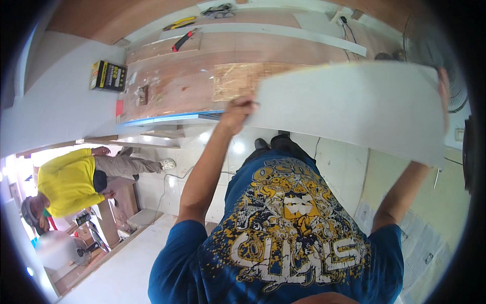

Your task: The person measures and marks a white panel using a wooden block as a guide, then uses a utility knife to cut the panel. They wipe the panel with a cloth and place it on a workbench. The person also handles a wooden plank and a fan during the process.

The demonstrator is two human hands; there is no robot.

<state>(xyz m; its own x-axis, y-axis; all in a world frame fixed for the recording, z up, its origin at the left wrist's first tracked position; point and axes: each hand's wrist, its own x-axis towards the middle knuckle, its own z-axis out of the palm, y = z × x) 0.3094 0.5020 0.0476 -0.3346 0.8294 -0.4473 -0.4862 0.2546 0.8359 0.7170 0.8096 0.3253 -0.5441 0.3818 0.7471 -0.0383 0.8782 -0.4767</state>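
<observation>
A wide white panel (349, 106) is held up in front of me, tilted over the near edge of the workbench. My left hand (237, 114) is closed on its left edge, fingers curled. At the panel's right end, the fingers of my right hand (443, 83) wrap round the far corner; the panel hides the rest of that hand. Behind the panel, a thin wooden board (235, 81) lies on the bench, partly covered by it.
The bench (167, 96) carries a utility knife (183, 41), yellow-handled pliers (179, 23), a long white strip (283, 33) and a black-and-yellow box (108, 76). A fan (458, 93) stands at the right. A person in a yellow shirt (68, 177) is at the left; a cable (169, 177) crosses the floor.
</observation>
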